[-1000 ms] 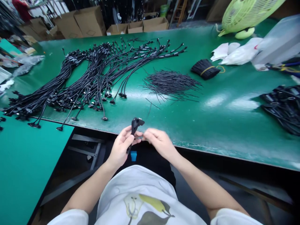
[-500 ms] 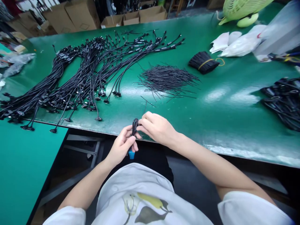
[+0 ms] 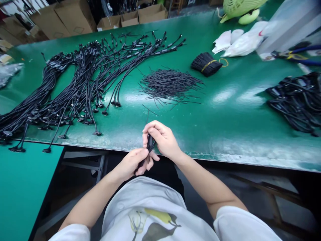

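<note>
Both hands meet at the table's front edge on one black cable [image 3: 150, 143], which is gathered into a folded bundle. My left hand [image 3: 135, 162] is closed around its lower part, thumb on top. From above, my right hand [image 3: 162, 137] pinches the upper part between thumb and fingers. The fingers cover much of the cable, so its ends are hidden. Just beyond the hands lie a few loose black twist ties [image 3: 149, 110]. Farther back is a loose pile of black twist ties [image 3: 172, 83], with a banded bundle of ties [image 3: 207, 64] to its right.
Many straight black cables with connectors [image 3: 75, 83] spread over the left of the green table [image 3: 225, 134]. Folded cables [image 3: 296, 100] are heaped at the right. Pliers [image 3: 298, 55], a white plastic bag [image 3: 243, 43] and a green fan [image 3: 240, 10] stand behind. Cardboard boxes [image 3: 75, 20] line the back.
My right hand has turned and closed over the bundle's upper part. My left hand has shifted slightly lower around the cable. The camera view has swung a little to the right.
</note>
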A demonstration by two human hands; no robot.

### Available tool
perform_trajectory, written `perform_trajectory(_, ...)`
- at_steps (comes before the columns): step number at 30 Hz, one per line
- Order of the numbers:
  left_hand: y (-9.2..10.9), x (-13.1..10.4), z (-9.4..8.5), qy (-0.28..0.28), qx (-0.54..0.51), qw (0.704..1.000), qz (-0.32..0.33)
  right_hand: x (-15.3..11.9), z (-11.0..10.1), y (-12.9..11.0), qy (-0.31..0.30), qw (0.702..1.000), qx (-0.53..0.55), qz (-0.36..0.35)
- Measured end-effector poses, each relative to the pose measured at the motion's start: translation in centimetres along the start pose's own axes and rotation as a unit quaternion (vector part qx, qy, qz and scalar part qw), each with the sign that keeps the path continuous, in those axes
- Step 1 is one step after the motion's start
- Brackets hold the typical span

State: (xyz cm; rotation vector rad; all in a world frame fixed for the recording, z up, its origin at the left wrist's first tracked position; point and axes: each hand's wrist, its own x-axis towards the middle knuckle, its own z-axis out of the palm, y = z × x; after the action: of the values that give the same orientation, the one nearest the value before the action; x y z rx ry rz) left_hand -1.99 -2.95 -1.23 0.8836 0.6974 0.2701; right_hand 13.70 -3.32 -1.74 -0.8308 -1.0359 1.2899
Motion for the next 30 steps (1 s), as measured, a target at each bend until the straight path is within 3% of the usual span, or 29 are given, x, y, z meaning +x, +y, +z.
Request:
perform_trajectory(6, 0.1, 0.5, 0.1, -0.078, -0.186, 0.978, -0.051, -0.6, -0.3, -0.3, -0.053, 0.980, 0.182, 0.060)
perform_trajectory(10, -0.4, 0.9, 0.4, -0.140, -0.234, 0.959, -0.072, -0.9, 0.6, -0.3, -0.009, 0.972, 0.230, 0.036)
perform_trajectory(13, -0.9, 1.0, 1.3, -0.115, -0.229, 0.964, -0.068, -0.9, 1.3, -0.4, 0.031, 0.960, 0.276, 0.043)
perform_trajectory(18, -1.4, 0.4, 2.0, -0.027, -0.139, 0.990, -0.028, -0.4, 0.5, -0.5, 0.061, 0.959, 0.275, 0.038)
perform_trajectory(21, -1.0, 0.7, 1.6, 0.049, -0.086, 0.995, 0.033, -0.9, 0.1, 0.2, 0.088, 0.964, 0.247, 0.036)
perform_trajectory(23, -0.7, 1.3, 1.3, 0.081, -0.007, 0.995, 0.067, -2.2, 0.0, 0.9, 0.080, 0.973, 0.207, 0.067)
perform_trajectory(25, -0.6, 1.8, 1.1, 0.071, 0.131, 0.986, 0.074, -3.6, -0.5, 1.4, 0.038, 0.982, 0.143, 0.117)
perform_trajectory(27, -0.7, 1.8, 0.7, 0.033, 0.284, 0.954, 0.091, -4.8, -2.2, 1.2, 0.034, 0.986, 0.070, 0.144)
perform_trajectory(28, -0.8, 1.6, 0.3, 0.014, 0.342, 0.934, 0.104, -5.1, -3.8, 0.7, 0.063, 0.987, 0.027, 0.142)
perform_trajectory(30, -1.0, 1.0, -1.0, -0.004, 0.404, 0.906, 0.122, -5.7, -8.5, -1.4, 0.179, 0.969, -0.118, 0.123)
